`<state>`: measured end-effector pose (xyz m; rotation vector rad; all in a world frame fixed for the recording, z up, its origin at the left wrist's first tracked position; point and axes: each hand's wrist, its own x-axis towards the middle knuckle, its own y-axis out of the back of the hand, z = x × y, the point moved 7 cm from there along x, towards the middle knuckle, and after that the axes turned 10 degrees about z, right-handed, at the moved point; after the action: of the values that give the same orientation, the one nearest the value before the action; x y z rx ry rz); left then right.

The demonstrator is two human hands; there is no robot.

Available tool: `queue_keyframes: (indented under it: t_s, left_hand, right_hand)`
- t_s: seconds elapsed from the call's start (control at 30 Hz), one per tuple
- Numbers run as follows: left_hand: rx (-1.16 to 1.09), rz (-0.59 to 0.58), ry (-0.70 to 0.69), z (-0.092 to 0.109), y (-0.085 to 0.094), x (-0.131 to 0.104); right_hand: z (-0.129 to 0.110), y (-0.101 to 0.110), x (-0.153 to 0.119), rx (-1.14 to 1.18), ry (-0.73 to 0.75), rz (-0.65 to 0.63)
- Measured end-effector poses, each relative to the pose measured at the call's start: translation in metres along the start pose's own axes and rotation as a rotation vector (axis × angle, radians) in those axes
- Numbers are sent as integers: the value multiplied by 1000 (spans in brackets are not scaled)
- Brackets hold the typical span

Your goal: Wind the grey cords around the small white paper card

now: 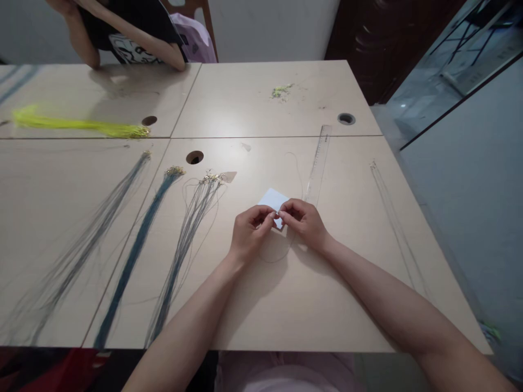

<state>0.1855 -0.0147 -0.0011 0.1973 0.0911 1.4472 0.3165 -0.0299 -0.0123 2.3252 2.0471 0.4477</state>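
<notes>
My left hand (254, 227) and my right hand (303, 220) meet fingertip to fingertip near the middle of the table, both closed in a pinch. A thin grey cord (274, 262) hangs in a loop below them and seems to run up into both pinches; its exact hold is hidden by the fingers. Directly under the fingertips lies a white square card (272, 196), partly covered by my hands. Just beyond my right hand is a clear ruler (318, 163), lying lengthwise away from me.
Left of my hands lie a grey cord bundle (183, 245) with gold-coloured ends, a blue bundle (141, 239) and another grey bundle (106, 218). Yellow cords (81, 125) lie farther off, near a seated person's arms (141, 38). Yellow-green scraps (281, 92) lie at the back; two cords (394, 218) at right.
</notes>
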Motion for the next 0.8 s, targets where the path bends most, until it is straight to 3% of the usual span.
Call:
queue_keyframes:
  t_s: [0.57,0.8]
  left_hand:
    - [-67,-31,135,-4,-3,-1]
    - [-87,-18,128,-2,-2,-1]
  right_hand:
    - [-3,1,0,-36,10,19]
    - [-3,1,0,-45,13,19]
